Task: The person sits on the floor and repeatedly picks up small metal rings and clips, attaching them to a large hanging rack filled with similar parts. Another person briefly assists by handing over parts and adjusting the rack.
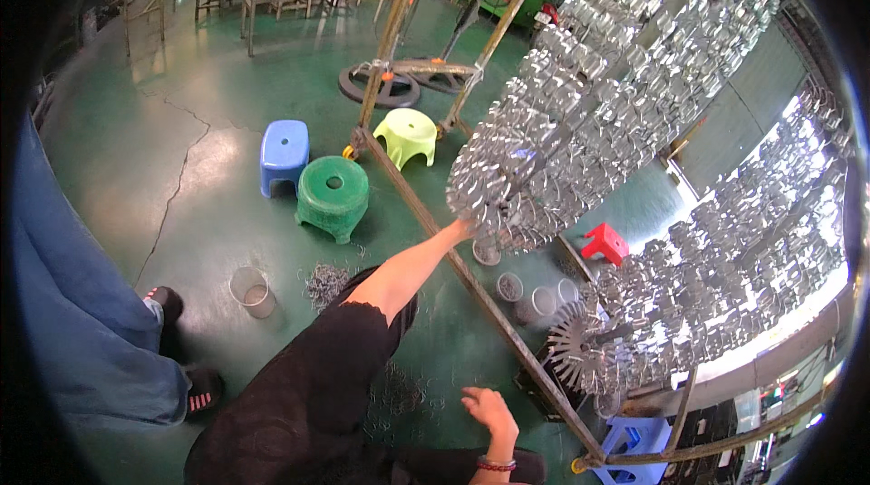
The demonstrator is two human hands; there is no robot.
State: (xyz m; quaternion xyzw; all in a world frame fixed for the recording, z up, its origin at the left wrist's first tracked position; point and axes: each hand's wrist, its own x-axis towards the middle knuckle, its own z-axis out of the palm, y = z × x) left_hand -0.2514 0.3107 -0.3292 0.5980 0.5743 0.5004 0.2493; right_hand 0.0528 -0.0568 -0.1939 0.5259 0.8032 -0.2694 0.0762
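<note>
My left arm stretches up to the lower end of a tall hanging column of shiny metal pieces (562, 140). The wrist of my left hand (465, 228) shows at its edge; the fingers are hidden among the pieces. Below the rack bar, over my dark-clothed leg, my right hand (492, 414) hangs in the air with fingers loosely apart and nothing visible in them. A red beaded bracelet (496, 464) circles that wrist. A second column of metal pieces (725, 276) stands to the right, with a fan-like metal disc (576, 344) at its lower end.
A rusty bar frame (489, 305) crosses in front of me. Blue (284, 150), green (333, 199), yellow (408, 136) and red (605, 244) stools stand around. Clear cups (544, 300), a plastic tub (252, 295) and loose metal bits (326, 286) are on the floor. A person's legs (100, 322) are at left.
</note>
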